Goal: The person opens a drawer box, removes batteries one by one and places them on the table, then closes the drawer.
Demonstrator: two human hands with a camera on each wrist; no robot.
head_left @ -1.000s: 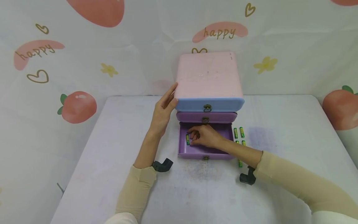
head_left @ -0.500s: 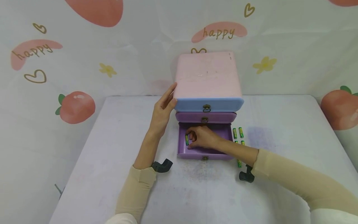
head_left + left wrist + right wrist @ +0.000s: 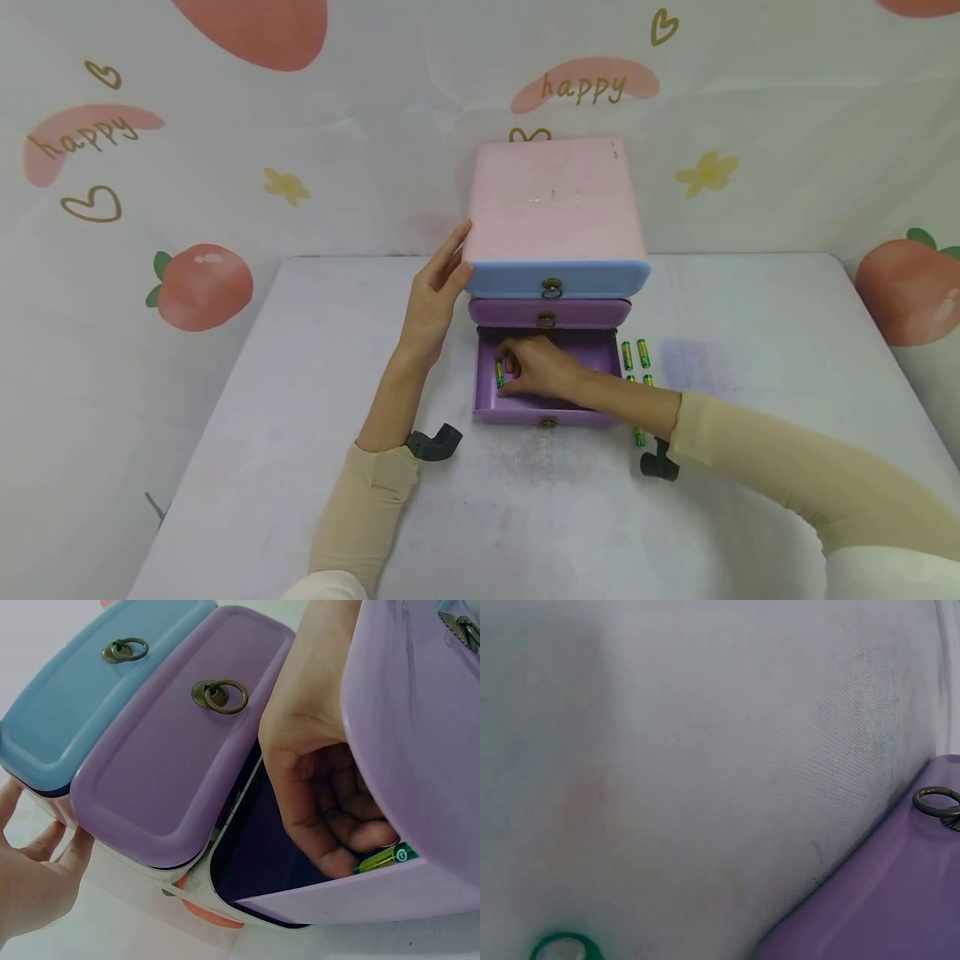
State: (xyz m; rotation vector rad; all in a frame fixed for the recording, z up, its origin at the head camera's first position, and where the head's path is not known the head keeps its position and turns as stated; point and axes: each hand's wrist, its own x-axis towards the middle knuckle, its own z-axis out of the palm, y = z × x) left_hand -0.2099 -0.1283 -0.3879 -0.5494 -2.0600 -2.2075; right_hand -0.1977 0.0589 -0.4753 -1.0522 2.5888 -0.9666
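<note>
A small mint, pink and purple drawer cabinet (image 3: 555, 200) has a pink top, a blue upper drawer and a purple middle drawer. Its bottom purple drawer (image 3: 510, 417) is pulled out. Inside, near the left wall, lies a green and yellow battery (image 3: 499, 373). My right hand (image 3: 547, 367) reaches into this drawer and pinches the battery by its ends between thumb and index finger. In the left wrist view, an index fingertip meets the battery (image 3: 386, 857), while the drawer front hides the thumb. My left hand (image 3: 431, 312) rests on the cabinet's left side, fingers extended.
Several more green batteries (image 3: 627, 356) lie on the white table (image 3: 300, 467) to the right of the drawer, some partly behind my right forearm. A printed cloth (image 3: 375, 125) hangs behind the cabinet. Brass ring pulls (image 3: 225, 697) stick out from the drawer fronts.
My right thumb and index finger have shifted left and closed onto the ends of the battery in the drawer. My left hand keeps its place on the cabinet.
</note>
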